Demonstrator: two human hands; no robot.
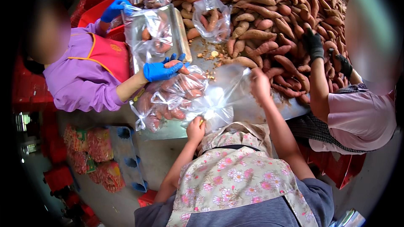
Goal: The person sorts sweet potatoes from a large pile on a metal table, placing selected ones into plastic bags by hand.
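Note:
A clear plastic bag (217, 102) is spread at the table's near edge, and I see no sweet potato inside it. My left hand (196, 130) grips its lower left part, with a small yellow item showing at the fingertips. At the bag's upper right, my right hand (260, 85) is blurred by motion; whether its fingers hold the plastic cannot be made out. Left of the open bag lie knotted bags of sweet potatoes (170, 110). Beyond my right hand rises a large heap of loose sweet potatoes (268, 34).
On the left, a co-worker's blue-gloved hand (162, 69) holds a sweet potato above a metal tray (181, 31) bearing a partly filled bag. A co-worker's dark-gloved hand (312, 44) touches the heap at right. Another partly filled bag (213, 20) stands on the metal table (249, 110).

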